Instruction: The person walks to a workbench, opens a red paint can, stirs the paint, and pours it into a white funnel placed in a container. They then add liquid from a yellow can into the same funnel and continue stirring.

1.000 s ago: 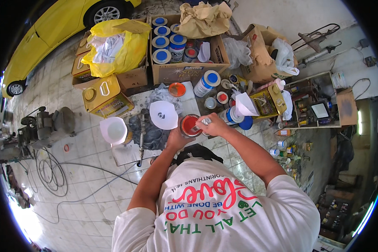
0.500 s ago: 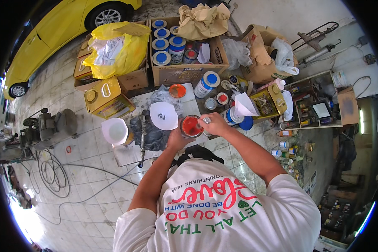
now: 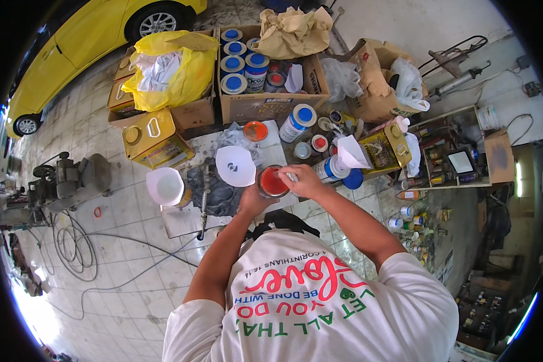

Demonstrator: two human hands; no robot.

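My left hand (image 3: 254, 201) is wrapped round the near left side of an uncovered can of red paint (image 3: 272, 183). Over the can, my right hand (image 3: 304, 180) closes on a pale stirring stick (image 3: 292, 177), whose lower end dips toward the paint. A white paper strainer cone (image 3: 235, 166) stands just left of the can. Behind it lies a round lid with red paint on it (image 3: 255, 131). Right of my right hand, another paper cone (image 3: 353, 152) leans by a white and blue can (image 3: 329, 169).
A spray gun's metal hose fitting (image 3: 206, 199) rests on a dark cloth. Farther left stands a cup with a paper strainer (image 3: 166, 187). Yellow square tins (image 3: 157, 140) and a cardboard box of blue-lidded cans (image 3: 274, 107) line the back. A compressor (image 3: 72, 177) and hoses are on the left floor.
My right hand has shifted slightly with the stick, which shows more clearly now above the paint. The left hand keeps its hold on the can.
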